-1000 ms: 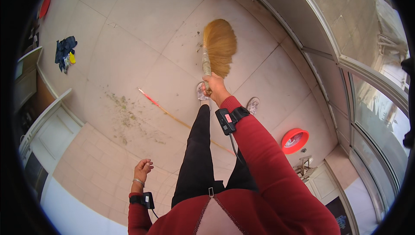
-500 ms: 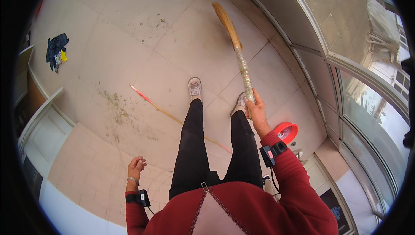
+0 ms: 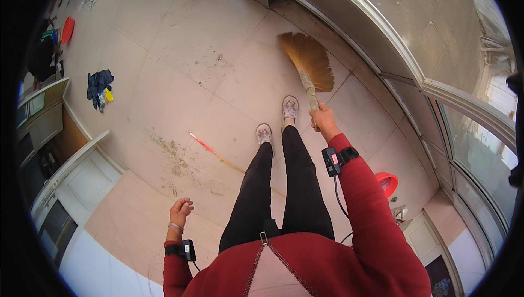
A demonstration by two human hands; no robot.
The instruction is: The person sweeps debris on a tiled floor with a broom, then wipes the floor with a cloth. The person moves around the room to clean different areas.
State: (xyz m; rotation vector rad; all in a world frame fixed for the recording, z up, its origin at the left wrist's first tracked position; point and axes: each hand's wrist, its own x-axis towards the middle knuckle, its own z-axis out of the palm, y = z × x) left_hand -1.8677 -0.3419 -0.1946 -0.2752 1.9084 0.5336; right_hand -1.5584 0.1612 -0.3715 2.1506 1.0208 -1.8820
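Observation:
My right hand (image 3: 324,120) is wrapped round the handle of a broom (image 3: 318,66). Its tan bristles are fanned out, pointing away from me toward the window side of the floor. My left hand (image 3: 182,211) hangs low at my left side, holding nothing, fingers loosely bent and a little apart. Debris swept into a loose greenish patch (image 3: 173,154) lies on the floor to the left of my legs. Farther ahead is a smaller scatter of dirt (image 3: 215,61). A thin red-and-tan stick (image 3: 215,153) lies on the tiles, partly hidden behind my legs.
A red basin (image 3: 387,183) sits to my right, partly behind my sleeve. Framed glass panels (image 3: 415,73) run along the right. Dark cloth with a yellow item (image 3: 101,89) lies far left, near an open white cabinet door (image 3: 87,174). Another red basin (image 3: 67,30) stands beyond.
The broom has swung from a narrow edge-on view to a broad fan, its head lower and to the right. My feet have stepped, the right one now forward, and the view has shifted.

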